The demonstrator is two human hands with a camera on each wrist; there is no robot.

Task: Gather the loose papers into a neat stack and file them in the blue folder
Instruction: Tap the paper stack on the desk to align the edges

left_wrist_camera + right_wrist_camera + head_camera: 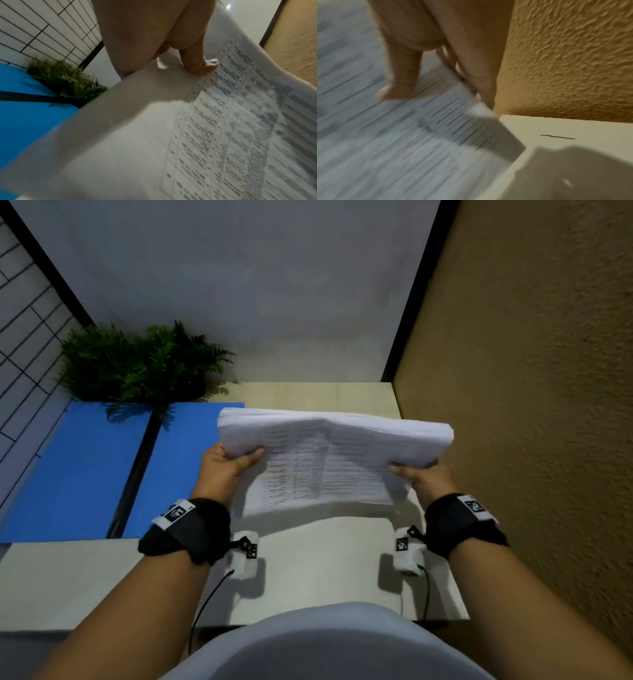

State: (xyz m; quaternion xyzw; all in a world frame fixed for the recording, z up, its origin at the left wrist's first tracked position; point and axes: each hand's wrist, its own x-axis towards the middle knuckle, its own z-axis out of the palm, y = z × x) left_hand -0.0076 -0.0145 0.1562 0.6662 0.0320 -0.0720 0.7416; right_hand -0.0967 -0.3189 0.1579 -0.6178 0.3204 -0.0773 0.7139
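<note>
Because the stack of papers (329, 460) is thick but made of thin loose sheets, I judge it fairly heavy for paper, floppy in the middle and apt to fan or slide apart if one side is let go, so the sensible hold is at the two short sides, thumb on top and fingers underneath. That is how I have it: my left hand (227, 463) pinches the left side with the thumb lying across the printed top sheet, and my right hand (419, 475) does the same on the right, its fingers mostly hidden beneath the pile. Each grip is closed down only as far as the thickness of the stack allows, not a fist. In the left wrist view my thumb (202, 67) presses flat on the table of print. The papers hang clear above the tabletop (325, 559), sagging a little between my hands, their far left corner over the edge of the blue folder (78, 470), which lies open on the left. A small plant (137, 364) stands behind the folder.
</note>
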